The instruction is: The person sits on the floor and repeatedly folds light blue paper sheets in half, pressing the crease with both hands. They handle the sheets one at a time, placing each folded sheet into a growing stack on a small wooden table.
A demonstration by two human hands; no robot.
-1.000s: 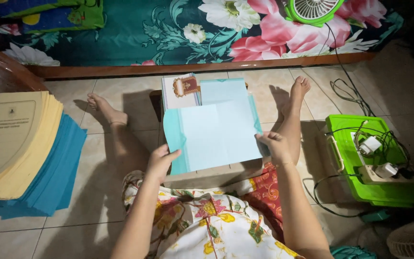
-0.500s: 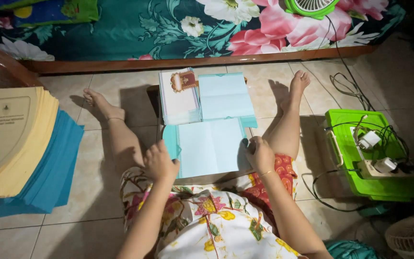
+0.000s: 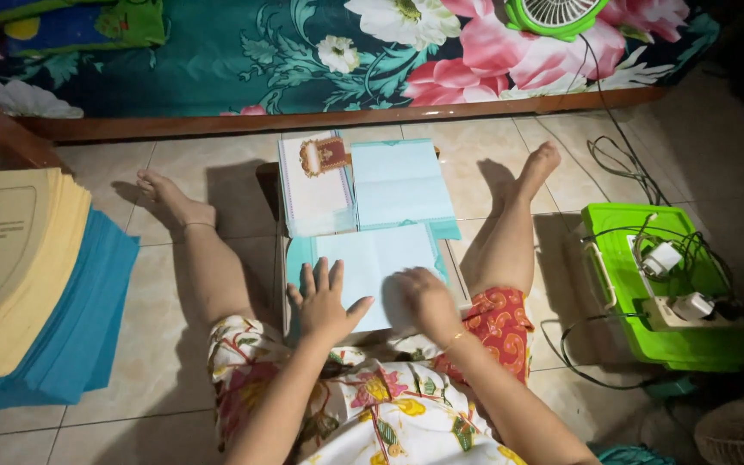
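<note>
Pressing flat, fingers spread and gripping nothing, the left hand and right hand rest on a pale blue sheet between the legs.

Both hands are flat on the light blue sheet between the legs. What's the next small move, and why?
Probably slide both palms outward to smooth the sheet flat. The left hand lies spread on its near left part and the right hand on its near right part. It lies on the low box, just below two stacks further out, so pressing looks under way.
</note>
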